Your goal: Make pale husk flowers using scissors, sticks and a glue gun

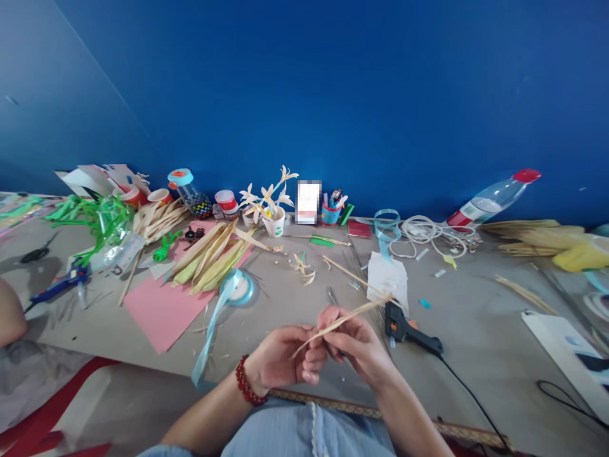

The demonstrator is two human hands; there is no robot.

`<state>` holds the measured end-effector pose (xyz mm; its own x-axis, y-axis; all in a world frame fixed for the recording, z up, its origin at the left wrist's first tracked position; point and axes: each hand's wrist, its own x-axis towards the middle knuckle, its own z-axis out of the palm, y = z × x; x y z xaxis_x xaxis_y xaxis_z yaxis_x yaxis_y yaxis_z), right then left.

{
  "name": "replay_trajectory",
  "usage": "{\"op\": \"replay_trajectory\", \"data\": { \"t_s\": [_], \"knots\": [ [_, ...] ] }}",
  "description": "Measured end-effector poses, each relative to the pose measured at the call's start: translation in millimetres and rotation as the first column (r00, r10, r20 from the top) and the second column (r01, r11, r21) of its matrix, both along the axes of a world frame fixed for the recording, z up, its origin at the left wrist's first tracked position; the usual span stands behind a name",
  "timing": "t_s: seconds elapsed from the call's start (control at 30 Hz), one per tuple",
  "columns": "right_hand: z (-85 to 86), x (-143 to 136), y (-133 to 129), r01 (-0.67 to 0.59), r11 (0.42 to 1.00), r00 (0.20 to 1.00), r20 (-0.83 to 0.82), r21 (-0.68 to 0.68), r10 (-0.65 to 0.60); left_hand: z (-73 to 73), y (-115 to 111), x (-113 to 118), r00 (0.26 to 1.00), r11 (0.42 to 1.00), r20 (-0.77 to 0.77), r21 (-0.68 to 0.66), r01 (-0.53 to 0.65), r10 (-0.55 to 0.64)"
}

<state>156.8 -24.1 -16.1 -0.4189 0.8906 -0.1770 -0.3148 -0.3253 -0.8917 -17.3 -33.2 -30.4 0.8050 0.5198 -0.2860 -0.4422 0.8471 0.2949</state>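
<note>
A long, narrow strip of dried husk (pixel 354 312) slants between my two hands above the table's front edge. The fingers of my left hand (pixel 285 360), below a red bead bracelet, are closed on its lower end. My right hand (pixel 354 339) pinches the strip a little farther along, its fingertips almost touching those of my left hand. The strip's far end reaches over a black glue gun (pixel 412 331) lying to the right. Behind it lies a crumpled white paper (pixel 387 279). Husk flowers stand in a white cup (pixel 274 223) near the wall.
Corn husks (pixel 207 257) and pink paper (pixel 164 311) lie left, beside a blue ribbon roll (pixel 238 289). A blue glue gun (pixel 61 282) and a person's arm (pixel 9 314) are far left. A bottle (pixel 492 200), white cable (pixel 423 235) and white power strip (pixel 566 355) are right.
</note>
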Motion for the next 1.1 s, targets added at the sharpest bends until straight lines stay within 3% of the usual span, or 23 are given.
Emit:
{"op": "replay_trajectory", "data": {
  "t_s": [0.07, 0.13, 0.23, 0.33, 0.43, 0.7, 1.1],
  "knots": [
    [-2.9, -1, 1, 0.036, 0.999, 0.999, 0.027, -0.008, -0.036, -2.1, -1, 1, 0.999, 0.999, -0.042, 0.032, 0.006, -0.004],
    [-5.9, -2, 2, 0.096, 0.995, 0.994, 0.053, -0.041, -0.093, -2.5, -4, 2, 0.981, 0.985, -0.170, 0.159, -0.071, 0.098],
    [-9.6, -3, 3, 0.153, 0.983, 0.986, 0.077, -0.097, -0.145, 1.0, -7, 4, 0.874, 0.883, -0.308, 0.406, -0.237, 0.376],
    [-11.4, -4, 3, 0.178, 0.980, 0.980, 0.105, -0.090, -0.168, 6.8, -8, 5, 0.801, 0.808, -0.362, 0.540, -0.237, 0.477],
    [-9.5, -5, 2, 0.182, 0.978, 0.980, 0.101, -0.099, -0.172, 10.0, -7, 7, 0.777, 0.792, -0.395, 0.574, -0.208, 0.490],
    [1.9, -5, 2, 0.108, 0.982, 0.992, -0.051, -0.153, -0.117, 4.4, -9, 8, 0.797, 0.794, -0.407, 0.590, -0.144, 0.447],
    [-5.7, 5, 11, 0.277, 0.949, 0.945, -0.136, -0.151, -0.297, -4.2, -13, -5, 0.821, 0.836, -0.424, 0.537, -0.112, 0.382]
  ]
}}
